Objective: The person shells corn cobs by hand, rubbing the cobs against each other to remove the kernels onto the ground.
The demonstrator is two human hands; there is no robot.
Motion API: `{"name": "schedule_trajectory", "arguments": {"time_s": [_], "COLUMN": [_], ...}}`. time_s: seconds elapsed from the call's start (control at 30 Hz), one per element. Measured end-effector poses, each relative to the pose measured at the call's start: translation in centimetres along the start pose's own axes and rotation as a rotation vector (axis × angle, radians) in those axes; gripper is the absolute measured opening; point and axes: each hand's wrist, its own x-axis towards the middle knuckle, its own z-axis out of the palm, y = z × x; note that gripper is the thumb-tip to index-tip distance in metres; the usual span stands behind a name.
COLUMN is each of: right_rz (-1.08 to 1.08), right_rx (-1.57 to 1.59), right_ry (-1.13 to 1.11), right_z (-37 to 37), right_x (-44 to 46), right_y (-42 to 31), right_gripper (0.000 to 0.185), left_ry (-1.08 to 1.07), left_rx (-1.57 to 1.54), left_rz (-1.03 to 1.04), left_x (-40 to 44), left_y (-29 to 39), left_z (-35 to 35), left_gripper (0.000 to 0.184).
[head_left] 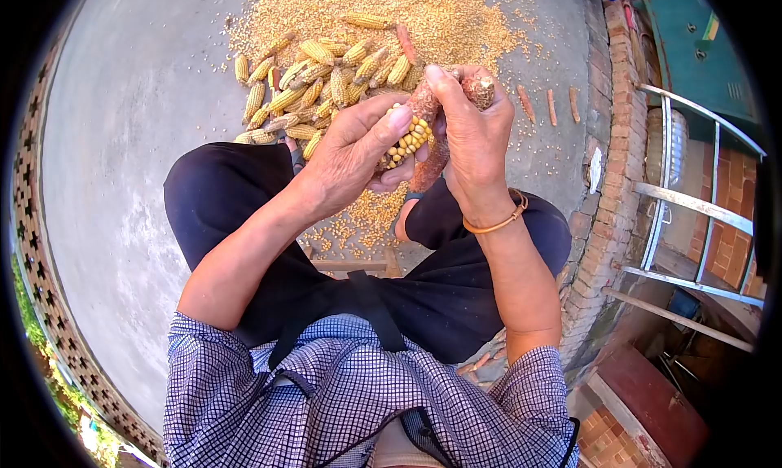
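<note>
My left hand (354, 142) is wrapped round a partly shelled ear of corn (409, 140), its thumb resting by the remaining yellow kernels. The upper part of that ear shows bare and reddish. My right hand (479, 138) is closed round a bare red corncob (479, 92), thumb on top, and presses close against the ear. A reddish cob length (430, 168) shows below, between the hands; whether it belongs to the right hand's cob I cannot tell. Both hands are held above my knees. Some fingertips are hidden behind the cobs.
Beyond my hands lies a pile of unshelled corn ears (314, 85), with a wide heap of loose kernels (391, 12) behind it. Several bare cobs (525, 104) lie to the right. A brick edge (615, 166) and metal frame (692, 195) stand at the right.
</note>
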Motion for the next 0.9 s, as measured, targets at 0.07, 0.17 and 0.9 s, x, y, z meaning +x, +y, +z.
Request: {"name": "schedule_trajectory", "arguments": {"time_s": [0.07, 0.17, 0.9], "right_rz": [-0.036, -0.126, -0.03], "right_rx": [0.009, -0.053, -0.151], "right_ry": [0.006, -0.005, -0.138], "right_z": [0.1, -0.1, -0.5], "right_x": [-0.1, 0.2, -0.1], "right_y": [0.2, 1.0, -0.6], "right_gripper": [0.016, 0.017, 0.019], "left_ry": [0.02, 0.064, 0.102], "left_rx": [-0.002, -0.078, -0.215], "left_rz": [0.0, -0.046, -0.148], "left_x": [0.0, 0.1, -0.1], "left_y": [-0.5, -0.6, 0.4], "left_z": [-0.1, 0.0, 0.2], "left_gripper": [0.044, 0.041, 0.037]}}
